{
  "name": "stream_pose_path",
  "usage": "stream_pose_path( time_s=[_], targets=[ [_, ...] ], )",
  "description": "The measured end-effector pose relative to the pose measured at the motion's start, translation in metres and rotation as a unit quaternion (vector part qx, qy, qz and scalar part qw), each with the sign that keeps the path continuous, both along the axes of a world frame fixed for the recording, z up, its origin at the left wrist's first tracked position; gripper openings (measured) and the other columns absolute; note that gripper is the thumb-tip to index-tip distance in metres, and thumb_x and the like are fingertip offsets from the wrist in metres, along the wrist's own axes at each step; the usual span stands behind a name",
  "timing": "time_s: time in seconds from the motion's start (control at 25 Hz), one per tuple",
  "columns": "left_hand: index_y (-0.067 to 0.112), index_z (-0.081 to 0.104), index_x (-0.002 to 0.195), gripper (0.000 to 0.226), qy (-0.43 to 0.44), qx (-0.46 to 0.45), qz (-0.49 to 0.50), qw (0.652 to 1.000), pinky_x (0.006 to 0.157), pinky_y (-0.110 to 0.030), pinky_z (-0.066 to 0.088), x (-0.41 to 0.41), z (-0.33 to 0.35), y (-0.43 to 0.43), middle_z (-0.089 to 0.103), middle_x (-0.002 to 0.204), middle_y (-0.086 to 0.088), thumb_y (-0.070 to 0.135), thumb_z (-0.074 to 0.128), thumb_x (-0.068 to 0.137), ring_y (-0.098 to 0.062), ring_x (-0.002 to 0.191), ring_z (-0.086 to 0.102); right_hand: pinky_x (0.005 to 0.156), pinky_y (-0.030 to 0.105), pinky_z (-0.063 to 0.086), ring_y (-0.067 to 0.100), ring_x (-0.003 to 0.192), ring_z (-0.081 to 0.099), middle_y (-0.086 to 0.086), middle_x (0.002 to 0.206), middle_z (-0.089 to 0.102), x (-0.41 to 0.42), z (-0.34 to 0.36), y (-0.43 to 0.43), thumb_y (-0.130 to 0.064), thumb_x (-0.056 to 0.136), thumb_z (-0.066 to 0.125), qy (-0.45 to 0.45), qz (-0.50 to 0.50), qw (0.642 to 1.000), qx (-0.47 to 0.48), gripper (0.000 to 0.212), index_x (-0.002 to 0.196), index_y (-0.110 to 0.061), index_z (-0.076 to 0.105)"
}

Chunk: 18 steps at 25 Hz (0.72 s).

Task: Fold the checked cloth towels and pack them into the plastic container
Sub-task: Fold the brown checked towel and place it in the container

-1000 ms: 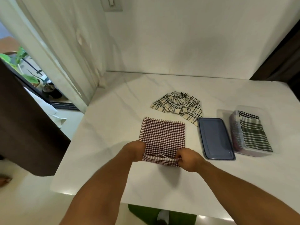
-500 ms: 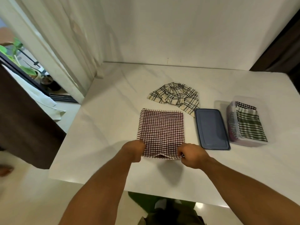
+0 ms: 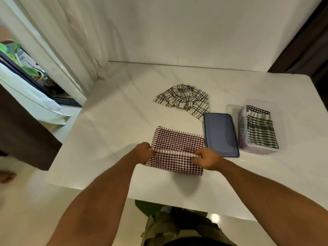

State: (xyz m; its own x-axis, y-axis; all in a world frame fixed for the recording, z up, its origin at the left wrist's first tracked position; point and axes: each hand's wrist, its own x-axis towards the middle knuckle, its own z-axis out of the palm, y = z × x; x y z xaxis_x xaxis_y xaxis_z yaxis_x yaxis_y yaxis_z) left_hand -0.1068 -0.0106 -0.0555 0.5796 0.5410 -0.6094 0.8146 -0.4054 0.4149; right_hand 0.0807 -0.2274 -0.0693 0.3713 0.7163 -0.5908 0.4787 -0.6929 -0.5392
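Observation:
A maroon-and-white checked towel (image 3: 177, 144) lies on the white table (image 3: 110, 132) in front of me. My left hand (image 3: 143, 152) pinches its near left corner and my right hand (image 3: 206, 158) pinches its near right corner, holding that striped edge raised over the middle of the cloth. A cream towel with black and green checks (image 3: 184, 98) lies crumpled farther back. The clear plastic container (image 3: 262, 150) stands at the right with a green checked towel (image 3: 260, 132) folded inside.
The container's blue-grey lid (image 3: 220, 134) lies flat between the maroon towel and the container. A wall runs along the table's far edge. A curtain hangs at the left. The table's near edge is just below my forearms.
Both hands have lifted the towel's near edge and carried it away from me over the cloth, so a fold is forming. The other towels, lid and container have not moved.

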Motion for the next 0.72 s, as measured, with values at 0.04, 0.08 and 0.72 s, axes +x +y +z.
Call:
stream_pose_path(
  time_s=[0.04, 0.08, 0.72],
  targets=[
    [0.003, 0.062, 0.110, 0.028, -0.029, 0.011, 0.036, 0.999, 0.082, -0.036, 0.053, 0.002, -0.002, 0.002, 0.066, 0.112, -0.014, 0.023, 0.052, 0.093, -0.026, 0.099, 0.062, 0.066, 0.036, 0.054, 0.021, 0.077, 0.065, 0.009, 0.082, 0.069, 0.003, -0.001, 0.000, -0.021, 0.089, 0.064, 0.020, -0.061, 0.997, 0.030, 0.016, 0.086, -0.007, 0.070],
    [0.003, 0.064, 0.106, 0.025, -0.057, 0.020, 0.072, 0.996, 0.082, -0.036, 0.053, 0.004, -0.004, 0.005, 0.068, 0.107, -0.015, 0.023, 0.056, 0.092, -0.027, 0.095, 0.064, 0.066, 0.031, 0.053, 0.018, 0.080, 0.064, 0.006, 0.086, 0.069, 0.003, 0.000, 0.001, -0.016, 0.090, 0.064, 0.049, -0.119, 0.990, 0.056, 0.011, 0.089, -0.007, 0.070],
    [0.009, 0.053, 0.119, 0.025, 0.104, -0.333, 0.112, 0.930, 0.076, -0.047, 0.057, 0.013, -0.006, 0.018, 0.069, 0.110, -0.016, 0.006, 0.037, 0.099, -0.031, 0.092, 0.069, 0.090, 0.036, 0.047, 0.025, 0.104, 0.059, 0.011, 0.117, 0.065, -0.021, -0.033, 0.009, -0.019, 0.101, 0.047, 0.113, -0.299, 0.947, 0.032, 0.030, 0.122, -0.005, 0.064]
  ],
)
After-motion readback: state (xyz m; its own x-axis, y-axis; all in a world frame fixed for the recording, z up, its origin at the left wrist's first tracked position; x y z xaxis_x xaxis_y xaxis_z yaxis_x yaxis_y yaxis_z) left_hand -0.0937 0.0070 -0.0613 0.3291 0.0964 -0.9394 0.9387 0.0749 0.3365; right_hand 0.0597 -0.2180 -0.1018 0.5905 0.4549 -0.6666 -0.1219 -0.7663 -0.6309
